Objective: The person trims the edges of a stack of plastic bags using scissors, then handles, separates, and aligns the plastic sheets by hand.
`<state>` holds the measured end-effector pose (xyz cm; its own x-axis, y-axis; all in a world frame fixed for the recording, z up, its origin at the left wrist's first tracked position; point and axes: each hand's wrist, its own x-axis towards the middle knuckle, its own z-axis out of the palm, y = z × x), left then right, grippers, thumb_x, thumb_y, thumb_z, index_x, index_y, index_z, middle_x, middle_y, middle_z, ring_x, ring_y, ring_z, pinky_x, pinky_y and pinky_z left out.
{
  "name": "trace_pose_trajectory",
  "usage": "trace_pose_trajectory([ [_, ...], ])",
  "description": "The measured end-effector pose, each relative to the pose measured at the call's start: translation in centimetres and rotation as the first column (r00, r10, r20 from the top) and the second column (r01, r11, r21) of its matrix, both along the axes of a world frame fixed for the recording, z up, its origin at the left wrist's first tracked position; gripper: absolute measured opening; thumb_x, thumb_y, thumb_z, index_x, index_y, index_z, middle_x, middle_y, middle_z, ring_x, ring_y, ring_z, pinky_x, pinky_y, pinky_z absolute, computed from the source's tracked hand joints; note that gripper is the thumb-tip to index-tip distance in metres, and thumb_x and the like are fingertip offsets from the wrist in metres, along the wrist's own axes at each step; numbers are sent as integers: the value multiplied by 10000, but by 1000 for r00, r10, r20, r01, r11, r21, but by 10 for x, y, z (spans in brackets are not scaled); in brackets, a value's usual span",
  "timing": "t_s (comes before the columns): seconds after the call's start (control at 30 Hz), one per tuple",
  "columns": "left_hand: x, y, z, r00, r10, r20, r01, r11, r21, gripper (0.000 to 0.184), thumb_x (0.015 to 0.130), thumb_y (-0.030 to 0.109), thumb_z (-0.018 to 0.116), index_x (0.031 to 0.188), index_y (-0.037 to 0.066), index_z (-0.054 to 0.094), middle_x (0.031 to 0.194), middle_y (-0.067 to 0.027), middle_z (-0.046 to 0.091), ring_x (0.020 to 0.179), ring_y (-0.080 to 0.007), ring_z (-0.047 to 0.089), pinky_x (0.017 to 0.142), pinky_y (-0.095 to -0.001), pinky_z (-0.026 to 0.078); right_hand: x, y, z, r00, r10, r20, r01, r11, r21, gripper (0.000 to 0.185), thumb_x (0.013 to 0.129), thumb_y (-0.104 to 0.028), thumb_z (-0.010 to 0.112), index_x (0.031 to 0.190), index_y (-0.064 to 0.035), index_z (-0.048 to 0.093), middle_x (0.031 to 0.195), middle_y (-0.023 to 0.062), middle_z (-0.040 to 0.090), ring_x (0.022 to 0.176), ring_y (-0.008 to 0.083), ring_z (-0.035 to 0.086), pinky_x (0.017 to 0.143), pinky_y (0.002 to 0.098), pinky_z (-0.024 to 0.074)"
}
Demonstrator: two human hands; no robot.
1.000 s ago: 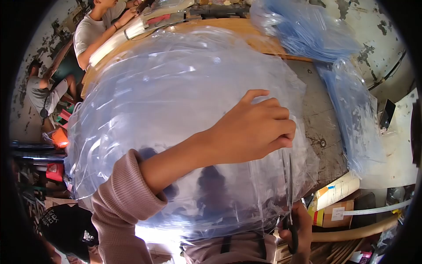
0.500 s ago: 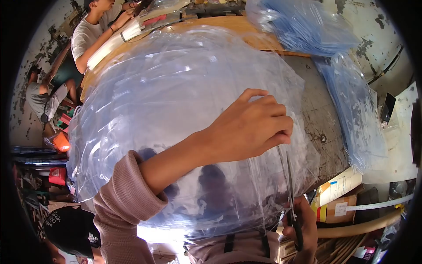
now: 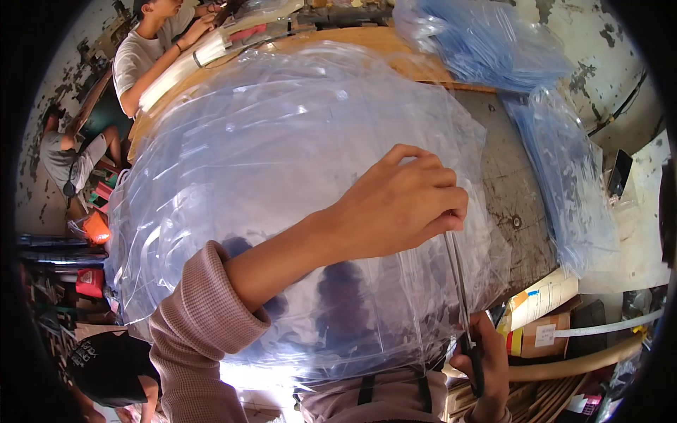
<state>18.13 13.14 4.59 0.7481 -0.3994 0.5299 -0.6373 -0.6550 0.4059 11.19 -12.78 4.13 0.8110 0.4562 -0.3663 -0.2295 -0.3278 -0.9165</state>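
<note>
A large pile of clear plastic sheets (image 3: 282,155) covers most of the table in front of me. My left hand (image 3: 412,201) reaches across it from the lower left, its thumb and fingers pinched on the plastic near the right side. My right hand (image 3: 488,356), at the lower right edge, is closed round the black handles of long scissors (image 3: 458,282). The blades point up toward my left fingertips and look nearly closed over the plastic.
Bluish plastic bundles (image 3: 493,42) lie at the back right and right (image 3: 564,176). One person (image 3: 141,60) sits at the back left, another (image 3: 70,158) farther left, and a third (image 3: 113,366) at the lower left. A cardboard box (image 3: 543,335) stands at the lower right.
The scissor blades were apart half a second ago and now look closer together. My left hand has shifted slightly left since the first frame and keeps its pinch.
</note>
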Motion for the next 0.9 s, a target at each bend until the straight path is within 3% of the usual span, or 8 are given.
trace_pose_trajectory([
  [0.2,0,0,0,1000,29,-11,-28,999,28,122,825,232,622,794,124,574,786,11,539,819,-178,536,909,-386,356,1,-4,-2,999,50,15,-49,997,-68,636,651,-462,767,968,8,480,626,-19,494,569,41,438,507,182,315],
  [0.3,3,11,3,996,23,82,-27,998,48,134,813,248,631,802,124,584,840,-6,541,847,-192,536,915,-405,361,0,-3,-6,1000,23,21,-22,998,-50,670,631,-521,771,943,1,490,626,-21,495,554,42,442,502,181,314],
  [0.37,7,25,13,980,74,186,-116,968,224,148,791,256,651,806,121,590,860,-18,529,875,-202,532,918,-415,367,-2,-6,-11,999,12,31,-11,999,-45,703,607,-560,770,936,-3,495,631,-22,497,556,43,448,502,181,317],
  [0.5,11,33,16,997,-23,75,8,980,197,156,773,243,669,801,116,585,805,-17,503,858,-204,526,912,-411,369,-4,-2,-8,999,-52,14,52,999,18,794,537,-653,757,931,-11,503,655,-22,506,571,43,465,501,182,319],
  [0.57,13,33,17,995,-104,4,102,983,150,147,770,222,674,792,111,581,760,-20,473,807,-209,519,892,-405,374,-6,0,-4,998,-59,24,59,998,18,780,543,-631,770,935,-12,503,661,-21,504,580,44,467,509,180,325],
  [0.83,9,23,13,994,-102,31,96,985,143,152,779,231,661,780,106,574,744,-15,462,752,-197,507,865,-373,367,-15,0,-5,994,-84,-70,88,995,49,729,551,-526,816,952,-13,489,707,-19,482,618,44,462,557,178,362],
  [0.9,9,23,12,995,-95,30,90,985,148,155,782,236,657,782,106,573,745,-15,462,754,-194,508,867,-371,365,-19,10,0,978,-202,-58,206,976,67,753,538,-560,806,941,-11,484,742,-13,479,615,44,457,554,181,365],
])
